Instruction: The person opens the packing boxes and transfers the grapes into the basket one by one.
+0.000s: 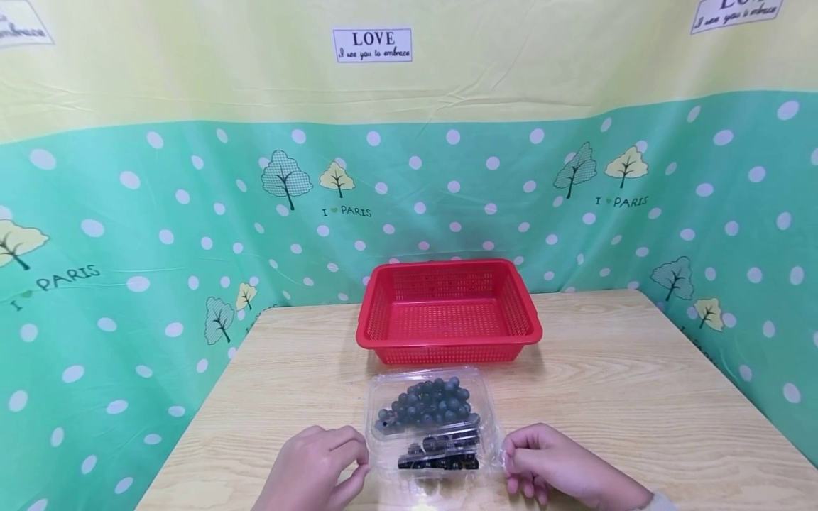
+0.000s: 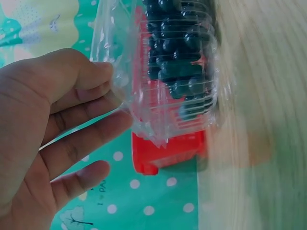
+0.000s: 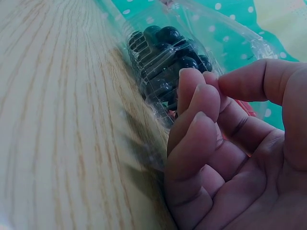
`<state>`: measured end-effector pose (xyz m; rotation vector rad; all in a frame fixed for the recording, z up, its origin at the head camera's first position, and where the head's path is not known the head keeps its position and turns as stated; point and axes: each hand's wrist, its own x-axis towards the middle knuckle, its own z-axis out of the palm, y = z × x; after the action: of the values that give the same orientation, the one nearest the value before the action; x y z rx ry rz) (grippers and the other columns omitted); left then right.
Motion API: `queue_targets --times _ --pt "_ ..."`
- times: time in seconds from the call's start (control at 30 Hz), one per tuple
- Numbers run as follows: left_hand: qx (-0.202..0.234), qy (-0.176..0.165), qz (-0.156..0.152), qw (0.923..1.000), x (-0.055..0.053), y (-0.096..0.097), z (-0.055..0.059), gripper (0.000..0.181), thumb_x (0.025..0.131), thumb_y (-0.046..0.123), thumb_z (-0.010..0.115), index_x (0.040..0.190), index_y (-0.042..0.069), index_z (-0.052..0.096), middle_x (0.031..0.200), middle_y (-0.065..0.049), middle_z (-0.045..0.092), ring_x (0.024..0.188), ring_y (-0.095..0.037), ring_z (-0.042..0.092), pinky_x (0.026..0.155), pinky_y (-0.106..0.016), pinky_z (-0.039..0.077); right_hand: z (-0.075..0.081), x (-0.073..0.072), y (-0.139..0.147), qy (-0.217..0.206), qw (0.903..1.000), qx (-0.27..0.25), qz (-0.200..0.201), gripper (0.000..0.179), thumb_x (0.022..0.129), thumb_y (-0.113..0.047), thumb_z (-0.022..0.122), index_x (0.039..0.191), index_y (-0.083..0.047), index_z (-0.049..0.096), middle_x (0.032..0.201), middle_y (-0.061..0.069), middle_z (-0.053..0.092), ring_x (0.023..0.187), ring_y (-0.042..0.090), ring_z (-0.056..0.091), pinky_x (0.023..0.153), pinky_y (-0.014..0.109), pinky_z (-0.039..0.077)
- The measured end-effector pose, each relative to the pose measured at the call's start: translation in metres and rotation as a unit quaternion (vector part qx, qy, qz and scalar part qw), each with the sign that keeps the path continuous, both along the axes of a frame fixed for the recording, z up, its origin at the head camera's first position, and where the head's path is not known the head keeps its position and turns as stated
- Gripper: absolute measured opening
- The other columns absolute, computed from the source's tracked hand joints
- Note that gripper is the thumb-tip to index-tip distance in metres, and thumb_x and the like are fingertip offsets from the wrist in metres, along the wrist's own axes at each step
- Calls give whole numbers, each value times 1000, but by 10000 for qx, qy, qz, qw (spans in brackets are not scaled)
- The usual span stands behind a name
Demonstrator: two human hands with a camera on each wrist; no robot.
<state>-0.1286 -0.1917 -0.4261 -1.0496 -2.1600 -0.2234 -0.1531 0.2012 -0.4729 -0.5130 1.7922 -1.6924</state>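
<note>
nearest to the camera, two bare hands are holding one clear plastic clamshell box [image 1: 386, 451] by its sides. the left hand [image 1: 313, 465] is pinching the plastic edge close to the near left corner with thumb and index finger, while its other fingers are reaching out in a loose bend. the right hand [image 1: 559, 461] is pinching the edge close to the near right corner, also with thumb and index finger, and its remaining fingers are curling towards the palm. behind the right wrist, a light sleeve [image 1: 661, 502] is showing.

between the hands, the box is resting on a pale wood-grain table [image 1: 607, 383], and inside it dark grapes [image 1: 429, 404] are lying in a thick heap. the plastic is reflecting light, so i cannot tell if the box is completely closed.

just behind the box, a red plastic basket [image 1: 447, 345] with perforated walls is standing upright. whether the basket and the box are touching, i cannot tell.

around the table, at the far edge and both sides, a printed cloth [image 1: 460, 170] is hanging, yellow above and green below. the green part is carrying whitish dots [image 1: 453, 137] and small trees [image 1: 285, 177] with the word "paris", and on the yellow part white labels [image 1: 373, 45] are bearing small writing.
</note>
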Motion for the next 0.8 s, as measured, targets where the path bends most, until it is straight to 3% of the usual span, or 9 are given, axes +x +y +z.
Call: queue_targets --times 0.17,0.8 --pt "136 146 -32 9998 -2 0 -3 25 65 24 86 74 31 64 84 22 66 65 4 57 55 -15 37 0 0 0 11 10000 18 -8 28 96 -6 54 96 22 48 79 7 71 60 8 56 50 21 45" --pt "183 161 42 9997 -2 1 -5 21 68 24 83 76 29 64 83 21 67 64 4 59 58 -18 42 0 1 1 54 10000 -17 3 28 96 -6 54 96 21 50 79 6 71 60 8 56 50 20 45"
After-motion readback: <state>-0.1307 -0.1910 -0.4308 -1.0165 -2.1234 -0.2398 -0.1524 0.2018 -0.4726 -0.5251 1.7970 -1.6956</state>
